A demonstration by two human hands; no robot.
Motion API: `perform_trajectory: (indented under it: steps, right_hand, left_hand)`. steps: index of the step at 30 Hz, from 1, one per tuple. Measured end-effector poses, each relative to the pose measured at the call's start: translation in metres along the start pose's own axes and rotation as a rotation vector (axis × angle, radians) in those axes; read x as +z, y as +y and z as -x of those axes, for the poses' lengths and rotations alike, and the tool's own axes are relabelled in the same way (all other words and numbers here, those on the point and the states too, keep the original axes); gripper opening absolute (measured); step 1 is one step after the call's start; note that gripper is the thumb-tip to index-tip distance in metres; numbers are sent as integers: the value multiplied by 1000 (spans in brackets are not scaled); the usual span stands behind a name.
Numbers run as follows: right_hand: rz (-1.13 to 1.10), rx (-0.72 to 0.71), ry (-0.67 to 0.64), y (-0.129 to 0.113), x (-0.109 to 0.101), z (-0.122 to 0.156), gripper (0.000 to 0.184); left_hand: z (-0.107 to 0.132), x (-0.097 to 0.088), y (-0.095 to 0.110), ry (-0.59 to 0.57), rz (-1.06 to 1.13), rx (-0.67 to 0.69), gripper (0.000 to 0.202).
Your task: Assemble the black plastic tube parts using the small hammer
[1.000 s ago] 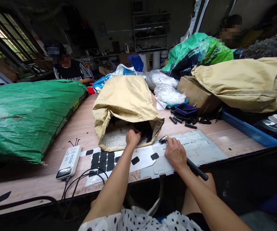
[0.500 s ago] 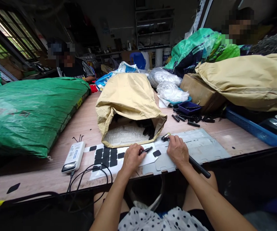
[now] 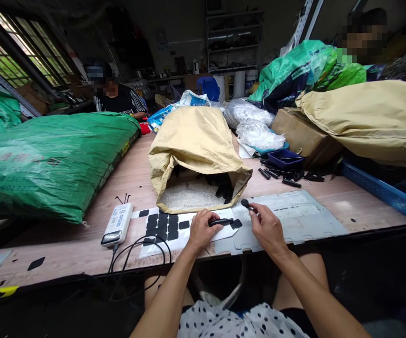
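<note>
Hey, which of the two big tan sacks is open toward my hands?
The middle tan sack, gaping open just beyond the left hand; the other tan sack, at the picture's right edge, shows no opening.

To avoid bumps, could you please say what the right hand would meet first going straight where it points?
The right hand would probably meet the tan sack first, though depth is unclear.
</note>
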State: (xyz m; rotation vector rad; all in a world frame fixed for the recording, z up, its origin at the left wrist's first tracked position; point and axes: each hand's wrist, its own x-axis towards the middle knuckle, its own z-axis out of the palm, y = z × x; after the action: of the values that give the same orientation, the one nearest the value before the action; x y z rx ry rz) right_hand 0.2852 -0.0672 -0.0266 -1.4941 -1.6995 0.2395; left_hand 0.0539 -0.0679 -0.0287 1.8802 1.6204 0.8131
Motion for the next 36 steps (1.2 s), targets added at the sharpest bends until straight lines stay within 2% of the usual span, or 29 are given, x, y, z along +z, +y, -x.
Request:
perform_trajectory:
  steps: [3,6,10,14,20,26,29,32,36]
  right_hand:
    - [-201,-60,-141,-23,3,11,25]
    - [-263,-109,-214,-41,8,15,25]
    - [-258,-183,-186,-55,16,17,27]
    - [-123,-195,-249,-56,20,18,27]
    - [-56,-181,-166,-50,13,17,27]
    - [3,-131,-199,-41,7,23,26]
    - [60,-82,-120,-25,0,18,27]
    - [221,-15,-49,0,-7,6,26]
    - [423,37,-53,30,-5,-13,25]
  left_hand:
    - [-1,2,-1,18,1,-10,19]
    - [-2,4,-2,23,-1,-15,19]
    - [-3,5,-4,13,-21,-17,17]
    - [-3,6,-4,40,-43,-19,15]
    - [-1,7,-3,54,14,-13,18]
    - [0,6,1,54,5,-29,18]
    - [0,4,2,44,3,-22,18]
    - [1,4,1,43,-5,-20,18]
    - [2,4,1,51,-3,-16,18]
